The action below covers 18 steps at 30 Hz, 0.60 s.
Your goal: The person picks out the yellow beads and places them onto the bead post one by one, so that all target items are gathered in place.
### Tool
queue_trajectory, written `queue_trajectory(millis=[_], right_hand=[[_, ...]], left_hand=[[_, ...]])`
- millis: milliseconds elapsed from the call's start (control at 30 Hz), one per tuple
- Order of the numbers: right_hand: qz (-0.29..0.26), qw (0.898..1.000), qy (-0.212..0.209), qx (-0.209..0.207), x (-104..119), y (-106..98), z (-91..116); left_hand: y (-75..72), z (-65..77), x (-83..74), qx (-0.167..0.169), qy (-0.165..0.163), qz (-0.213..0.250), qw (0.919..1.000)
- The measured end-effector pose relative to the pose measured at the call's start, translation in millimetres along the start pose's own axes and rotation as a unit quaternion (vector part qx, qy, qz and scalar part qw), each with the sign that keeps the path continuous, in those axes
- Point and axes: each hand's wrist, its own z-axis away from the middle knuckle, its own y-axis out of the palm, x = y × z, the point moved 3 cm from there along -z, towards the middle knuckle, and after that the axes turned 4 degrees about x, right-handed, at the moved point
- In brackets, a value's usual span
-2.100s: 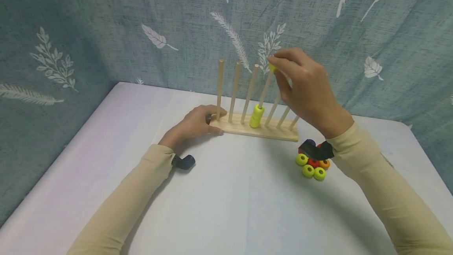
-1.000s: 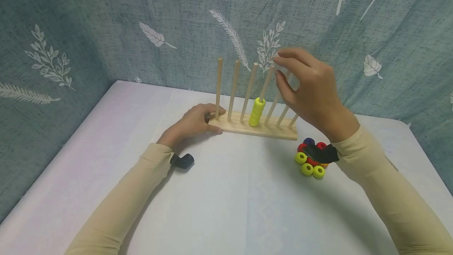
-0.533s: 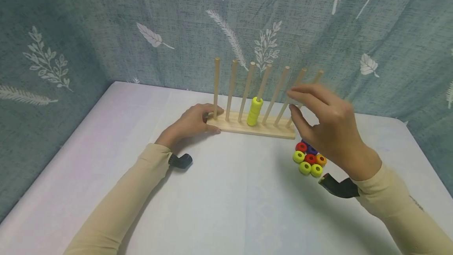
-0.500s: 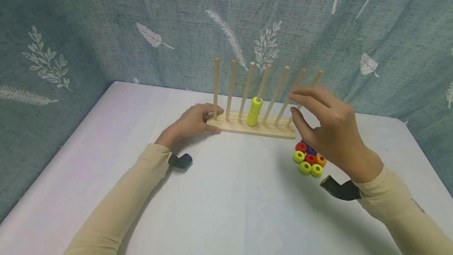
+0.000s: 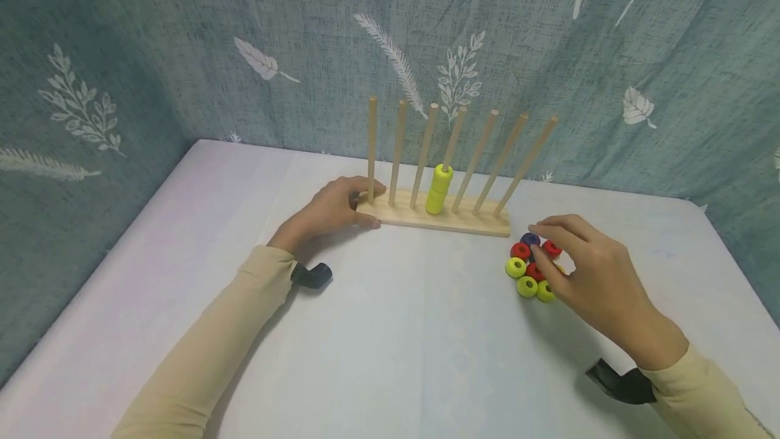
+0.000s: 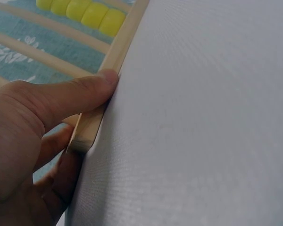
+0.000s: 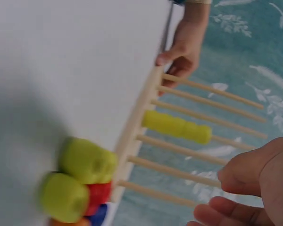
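Observation:
A wooden peg rack with a flat base (image 5: 439, 219) and several upright pegs stands toward the back of the table. Yellow beads (image 5: 439, 190) are stacked on its middle peg. My left hand (image 5: 332, 207) grips the base's left end, with the thumb (image 6: 85, 94) along its front edge in the left wrist view. Over a cluster of loose beads at the right hovers my right hand (image 5: 600, 283), thumb and fingertips apart, holding nothing. The cluster has yellow beads (image 5: 527, 286), red beads (image 5: 520, 251) and a blue bead (image 5: 530, 240); the hand partly hides it.
The white-covered table (image 5: 365, 344) reaches back to a teal curtain (image 5: 292, 39) with white leaf prints. Dark pieces are strapped at both wrists, over beige sleeves (image 5: 213, 337).
My right hand let go of a yellow bead at the middle peg's top, and the stack there grew by one. That hand moved right and down to the loose beads. My left hand stayed put.

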Motion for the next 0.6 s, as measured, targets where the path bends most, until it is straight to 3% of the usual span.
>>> queue_trajectory(millis=[333,600], right_hand=[[0.032,0.995,0.067,0.07,-10.9,21.2,48.3],[0.04,0.994,0.065,0.081,-13.5,29.7,59.1]], left_hand=[[-0.1,-1.9,-2.4,0.0,0.0,0.01,0.9999],[0.0,0.1,-2.2,0.003,-0.004,0.007,1.0]])
